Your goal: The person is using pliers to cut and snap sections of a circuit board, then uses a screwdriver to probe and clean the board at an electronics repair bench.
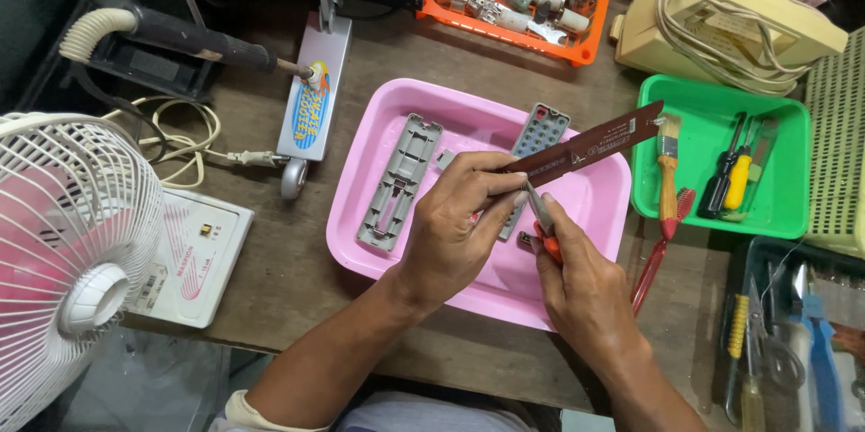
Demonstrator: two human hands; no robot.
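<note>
Standing at far left is a white fan (68, 261). The left hand (459, 225) pinches a long brown circuit board (586, 144) above the pink tray (396, 108); the right hand (581, 283) grips red-handled pliers (542, 225) touching it. A green tray (775, 216) sits right.

In the tray (378, 139) lie a remote casing (400, 181) and keypad (539, 132). Right of the tray sits a tool bin (712, 94); behind it a parts bin (590, 46); left of it a fan (72, 252).
</note>
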